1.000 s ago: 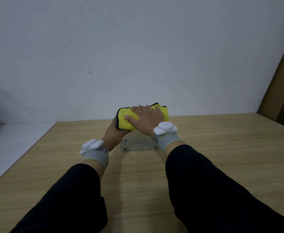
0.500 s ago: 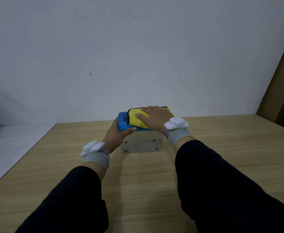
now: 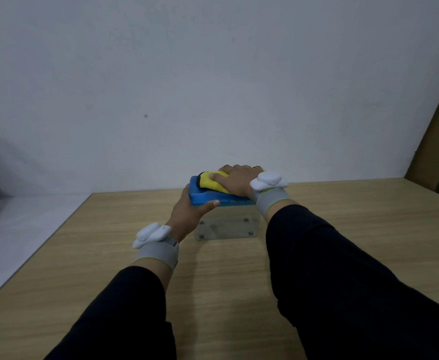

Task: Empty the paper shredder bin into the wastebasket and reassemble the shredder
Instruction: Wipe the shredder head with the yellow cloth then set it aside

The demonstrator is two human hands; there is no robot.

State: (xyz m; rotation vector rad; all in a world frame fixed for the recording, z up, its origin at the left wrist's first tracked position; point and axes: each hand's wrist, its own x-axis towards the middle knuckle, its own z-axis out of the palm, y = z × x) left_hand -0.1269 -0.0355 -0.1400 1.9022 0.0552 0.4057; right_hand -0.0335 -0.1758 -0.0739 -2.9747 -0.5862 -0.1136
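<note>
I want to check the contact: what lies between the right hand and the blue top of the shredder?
In the head view, a yellow cloth lies between the right hand and the blue top.

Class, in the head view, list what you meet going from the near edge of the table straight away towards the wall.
Black sleeves → grey wristband → clear shredder bin → blue shredder top → yellow cloth → wall.

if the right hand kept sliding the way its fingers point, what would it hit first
The right hand lies flat on the yellow cloth atop the blue shredder head, fingers pointing away toward the wall. Past the cloth's far edge nothing else shows, so probably the wall, though its distance is unclear.
</note>
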